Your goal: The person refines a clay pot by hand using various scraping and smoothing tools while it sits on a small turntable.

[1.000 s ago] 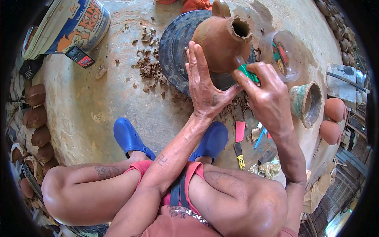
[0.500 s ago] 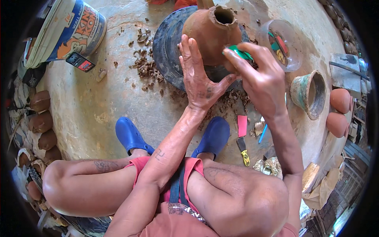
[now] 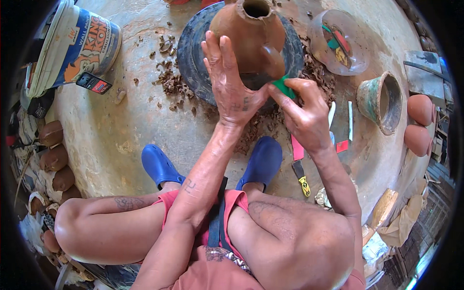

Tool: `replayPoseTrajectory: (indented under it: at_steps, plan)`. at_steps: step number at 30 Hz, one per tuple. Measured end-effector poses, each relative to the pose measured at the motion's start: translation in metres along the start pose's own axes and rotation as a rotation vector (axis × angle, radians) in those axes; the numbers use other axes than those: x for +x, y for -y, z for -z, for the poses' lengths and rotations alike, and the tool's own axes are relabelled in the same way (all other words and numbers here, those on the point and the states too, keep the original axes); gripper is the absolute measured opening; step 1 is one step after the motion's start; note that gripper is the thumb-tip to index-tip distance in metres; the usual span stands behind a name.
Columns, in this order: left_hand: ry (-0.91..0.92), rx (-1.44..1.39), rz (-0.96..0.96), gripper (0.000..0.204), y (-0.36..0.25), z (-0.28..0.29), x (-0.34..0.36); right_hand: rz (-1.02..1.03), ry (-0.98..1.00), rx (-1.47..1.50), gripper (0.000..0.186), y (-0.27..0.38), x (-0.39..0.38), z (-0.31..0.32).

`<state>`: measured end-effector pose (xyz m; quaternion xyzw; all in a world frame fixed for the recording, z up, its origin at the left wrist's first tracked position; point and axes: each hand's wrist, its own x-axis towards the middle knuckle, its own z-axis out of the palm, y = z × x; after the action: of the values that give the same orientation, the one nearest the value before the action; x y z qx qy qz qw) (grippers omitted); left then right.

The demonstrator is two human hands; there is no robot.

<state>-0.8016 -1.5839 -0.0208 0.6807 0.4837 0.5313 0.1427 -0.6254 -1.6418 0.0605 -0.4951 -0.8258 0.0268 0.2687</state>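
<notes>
A brown clay vessel (image 3: 232,24) with a rough-rimmed neck stands on a dark round turntable (image 3: 191,67). From its near right side juts a stubby, rounded clay spout (image 3: 273,62). My left hand (image 3: 233,94) lies with fingers stretched along the vessel's near left side, its thumb reaching toward my right fingertips. Pinched in my right hand (image 3: 308,116) is a thin green scraper (image 3: 284,88), just below the spout. Whether its edge touches the clay, I cannot tell. The vessel's lower near wall is partly hidden by my left hand.
Clay shavings (image 3: 174,84) ring the turntable. Right of it are a clear tub (image 3: 360,63) of scrapers, a crusted pot (image 3: 369,108), a putty knife (image 3: 302,180) and a pink strip (image 3: 297,147). A paint bucket (image 3: 108,53) with a phone (image 3: 92,83) stands left.
My right hand and the green scraper have come down toward me from the vessel's right wall, uncovering the spout. My left hand stays against the vessel. The view has shifted slightly.
</notes>
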Motion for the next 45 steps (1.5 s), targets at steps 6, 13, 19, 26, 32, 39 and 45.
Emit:
replayPoseTrajectory:
  at_steps: [6,13,19,26,32,39,45]
  plan:
    - [0.128,0.028,-0.14,0.066,-0.007,0.025,-0.037,-0.153,-0.016,0.393,0.036,-0.001,-0.03,-0.019]
    - [0.598,-0.117,0.265,0.031,-0.005,0.036,-0.057,-1.039,-0.513,0.765,0.021,0.011,-0.062,-0.065]
    - [0.855,-0.153,0.292,0.035,0.002,0.04,-0.046,-1.191,-0.384,0.957,0.023,-0.006,-0.032,-0.087]
    - [0.623,-0.088,0.129,0.04,-0.028,0.054,0.012,-1.252,-0.384,1.04,0.016,-0.02,-0.006,-0.102]
    - [0.63,0.199,0.0,0.073,-0.067,0.029,0.073,-1.175,-0.391,0.922,0.017,-0.015,0.005,-0.111]
    - [0.751,0.374,0.064,0.076,-0.07,0.029,0.081,-1.217,-0.533,0.974,0.018,0.001,0.012,-0.122]
    - [0.725,0.333,0.111,0.077,-0.063,0.031,0.076,-1.101,-0.61,1.157,0.019,0.01,0.012,-0.094]
